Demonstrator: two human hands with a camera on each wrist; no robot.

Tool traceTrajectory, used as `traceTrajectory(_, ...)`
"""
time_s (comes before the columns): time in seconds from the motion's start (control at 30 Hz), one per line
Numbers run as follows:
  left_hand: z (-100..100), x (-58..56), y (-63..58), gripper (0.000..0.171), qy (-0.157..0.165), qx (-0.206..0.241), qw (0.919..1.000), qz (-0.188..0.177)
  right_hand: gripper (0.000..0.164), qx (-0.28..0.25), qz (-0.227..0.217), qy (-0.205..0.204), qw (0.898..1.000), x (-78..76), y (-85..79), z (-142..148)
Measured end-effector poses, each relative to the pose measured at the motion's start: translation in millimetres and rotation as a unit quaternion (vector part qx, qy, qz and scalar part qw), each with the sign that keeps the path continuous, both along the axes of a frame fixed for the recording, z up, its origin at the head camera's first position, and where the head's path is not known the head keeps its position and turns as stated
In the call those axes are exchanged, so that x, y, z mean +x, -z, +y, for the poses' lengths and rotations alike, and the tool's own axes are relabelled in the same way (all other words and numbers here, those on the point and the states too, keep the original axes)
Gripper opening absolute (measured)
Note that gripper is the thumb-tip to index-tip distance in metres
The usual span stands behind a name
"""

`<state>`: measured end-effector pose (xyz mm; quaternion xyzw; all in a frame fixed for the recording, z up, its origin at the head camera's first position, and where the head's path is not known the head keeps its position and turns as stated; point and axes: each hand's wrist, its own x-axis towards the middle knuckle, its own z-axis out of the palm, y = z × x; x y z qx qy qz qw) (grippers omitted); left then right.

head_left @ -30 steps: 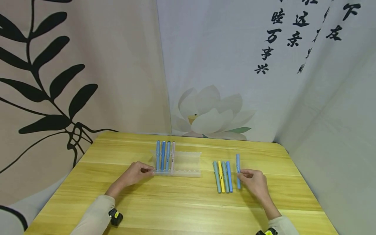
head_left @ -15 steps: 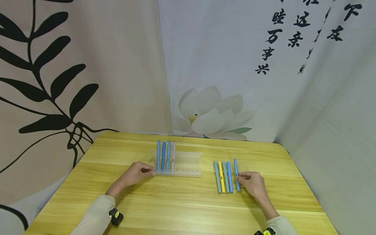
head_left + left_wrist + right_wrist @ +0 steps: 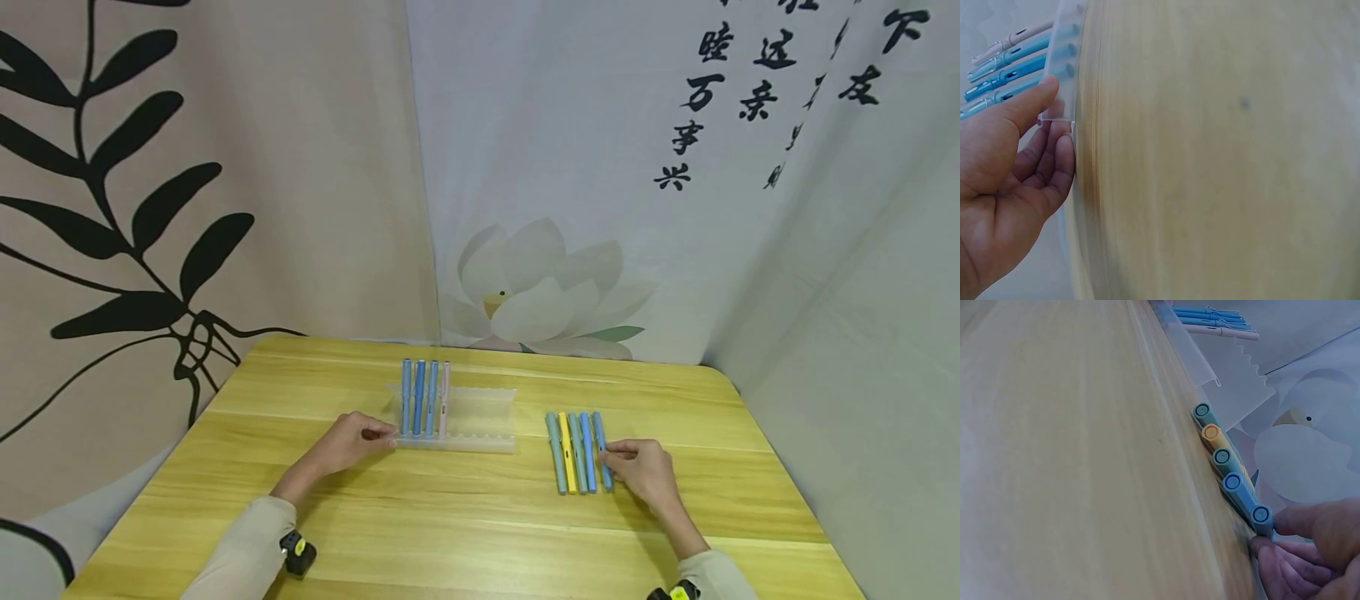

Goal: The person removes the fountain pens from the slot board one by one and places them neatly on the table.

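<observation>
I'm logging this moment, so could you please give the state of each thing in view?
Left hand: pinching the rack's left end
Rack: on the table, partly filled
Four racked pens: set side by side
Yellow pen: lying between two green pens
Loose blue pen: lying beside a green pen
Right hand: pinching the rightmost blue pen

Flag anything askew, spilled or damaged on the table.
Nothing stands out: four pens line up in the clear rack held by the left hand; five loose pens form a row, the right hand pinching the end blue pen.
</observation>
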<state>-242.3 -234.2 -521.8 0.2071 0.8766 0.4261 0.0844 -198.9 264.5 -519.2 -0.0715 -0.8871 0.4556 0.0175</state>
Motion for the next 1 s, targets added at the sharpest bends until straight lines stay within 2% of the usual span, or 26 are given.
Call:
traceTrajectory(0.33, 2, 2.1, -3.0, 0.030, 0.002, 0.009, 1.0000, 0.004, 0.023, 0.010, 0.005, 0.003, 1.000, -0.2, -1.4, 0)
traceTrajectory(0.5, 1, 1.8, -2.1, 0.030, -0.003, 0.003, 1.0000, -0.003, 0.024, 0.040, 0.026, 0.006, 0.999, -0.9, -9.6, 0)
traceTrajectory(0.67, 0, 0.9, -0.9, 0.030, 0.000, 0.001, 1.0000, 0.001, 0.026, 0.050, 0.067, -0.021, 0.996, -4.9, -22.6, -8)
traceTrajectory(1.0, 2, 0.9, -1.5, 0.029, -0.006, -0.003, 1.0000, 0.002, 0.027, -0.006, 0.120, -0.085, 0.989, -15.9, -35.2, -44)
